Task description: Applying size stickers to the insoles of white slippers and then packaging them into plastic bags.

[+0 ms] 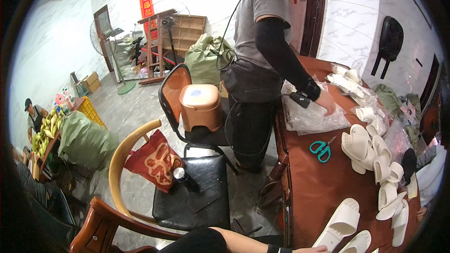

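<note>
My left forearm comes in along the lower edge, with a black sleeve and a dark wristband. My left hand (311, 249) is at the table's near edge, beside the heel of a white slipper (340, 221); its fingers are mostly cut off by the frame. A second white slipper (358, 242) lies right next to it. My right hand is out of view. Further up the brown table (309, 197) several white slippers (358, 149) lie in a row. Teal-handled scissors (321, 150) lie to their left, blades pointing away.
A standing co-worker (262, 42) reaches over clear plastic bags (311, 117). Another person's hand (422, 213) shows at the right edge. Left of the table, a black-seated chair (206, 178) carries a red bag (154, 164) and a dark bottle (186, 180); a beige stool (201, 107) sits on another chair.
</note>
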Tool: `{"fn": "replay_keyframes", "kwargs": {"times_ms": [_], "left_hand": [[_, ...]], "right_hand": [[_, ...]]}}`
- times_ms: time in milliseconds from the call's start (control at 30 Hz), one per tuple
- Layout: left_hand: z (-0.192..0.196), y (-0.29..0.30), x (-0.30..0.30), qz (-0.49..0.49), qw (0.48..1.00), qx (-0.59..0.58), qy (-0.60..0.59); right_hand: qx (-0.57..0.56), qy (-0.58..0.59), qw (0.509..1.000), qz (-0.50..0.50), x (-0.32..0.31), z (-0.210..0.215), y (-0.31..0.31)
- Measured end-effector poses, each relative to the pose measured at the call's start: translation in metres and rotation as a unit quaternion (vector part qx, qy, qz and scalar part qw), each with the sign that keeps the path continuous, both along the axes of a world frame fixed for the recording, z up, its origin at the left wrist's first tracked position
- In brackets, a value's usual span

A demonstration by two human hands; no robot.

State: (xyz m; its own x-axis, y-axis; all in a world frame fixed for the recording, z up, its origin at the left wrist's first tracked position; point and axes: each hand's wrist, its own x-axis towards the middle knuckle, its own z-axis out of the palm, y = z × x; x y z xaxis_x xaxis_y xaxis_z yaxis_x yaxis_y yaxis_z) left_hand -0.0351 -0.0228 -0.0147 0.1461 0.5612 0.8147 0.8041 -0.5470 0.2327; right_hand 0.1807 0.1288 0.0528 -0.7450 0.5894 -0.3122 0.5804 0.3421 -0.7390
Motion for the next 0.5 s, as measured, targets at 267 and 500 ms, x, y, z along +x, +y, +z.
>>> {"fn": "replay_keyframes", "kwargs": {"times_ms": [267,500], "left_hand": [[-0.0017,-0.0001,-0.0015,0.008,1.000,-0.004,-0.001],[-0.0052,0.0014,0.0020,0.007,1.000,0.008,-0.001]], "right_hand": [[-0.002,0.008,1.000,0.019,-0.0020,-0.0022,0.0056],[0.032,-0.011,0.999,0.020,-0.0019,0.0058,-0.0014]]}}
